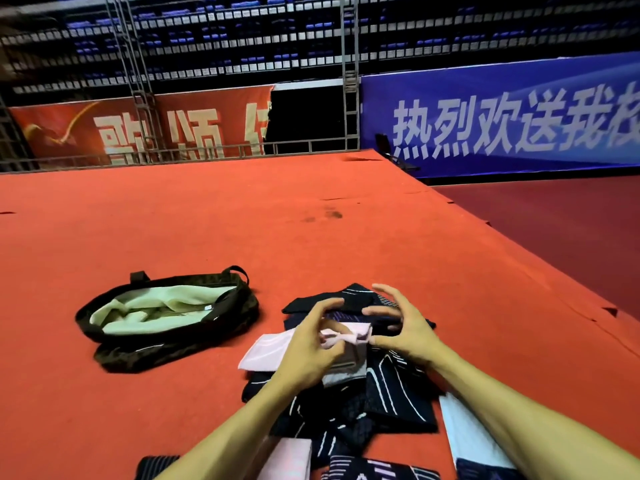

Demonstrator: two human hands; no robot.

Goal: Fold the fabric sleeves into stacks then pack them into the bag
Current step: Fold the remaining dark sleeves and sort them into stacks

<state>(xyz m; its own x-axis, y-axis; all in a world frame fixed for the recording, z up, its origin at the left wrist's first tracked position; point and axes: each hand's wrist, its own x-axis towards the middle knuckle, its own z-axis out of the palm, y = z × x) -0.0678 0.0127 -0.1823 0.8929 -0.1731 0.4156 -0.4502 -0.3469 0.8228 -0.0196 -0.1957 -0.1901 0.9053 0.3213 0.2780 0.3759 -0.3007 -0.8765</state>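
Fingers point(329, 304) of the left hand point(311, 351) pinch the pink sleeve point(266, 351) atop the dark sleeve pile point(391, 393), well inside the stage carpet's point(242, 220) right edge; the right hand point(407, 332) hovers loose. Likely light and limp: grip both ends.

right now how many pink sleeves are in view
2. The held pink sleeve lies on the dark pile, pinched by the left hand; the near pink sleeve is at the bottom edge, between the forearms. More may be hidden under the pile.

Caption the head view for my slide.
Left hand pinches a pink fabric sleeve above the dark sleeve pile, open bag alongside.
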